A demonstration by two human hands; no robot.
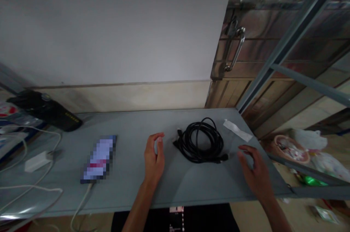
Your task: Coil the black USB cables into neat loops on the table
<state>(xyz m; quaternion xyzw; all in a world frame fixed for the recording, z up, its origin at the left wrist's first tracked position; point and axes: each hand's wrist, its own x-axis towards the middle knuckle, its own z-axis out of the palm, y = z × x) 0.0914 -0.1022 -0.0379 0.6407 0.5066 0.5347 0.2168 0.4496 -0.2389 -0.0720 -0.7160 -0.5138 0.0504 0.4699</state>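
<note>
A coiled black cable (193,144) lies on the grey tabletop (131,122), with dark plugs at its left and lower right ends. To the left of the coil is my left hand (154,157), its fingers curved, thumb and forefinger apart, holding nothing. My right hand (254,170) hovers on the coil's other side, fingers bent and parted from the thumb, also holding nothing. Neither hand touches the cable. Beyond my right hand lies a white strip (237,130), like paper or a wrapper.
At left, a phone (98,159) with a cord lies near a white adapter (38,161) and loose white cables. A black bottle (49,112) rests on its side at the back left. Grey metal bars (290,24) rise at right, beside a basket (291,149) and plastic bags.
</note>
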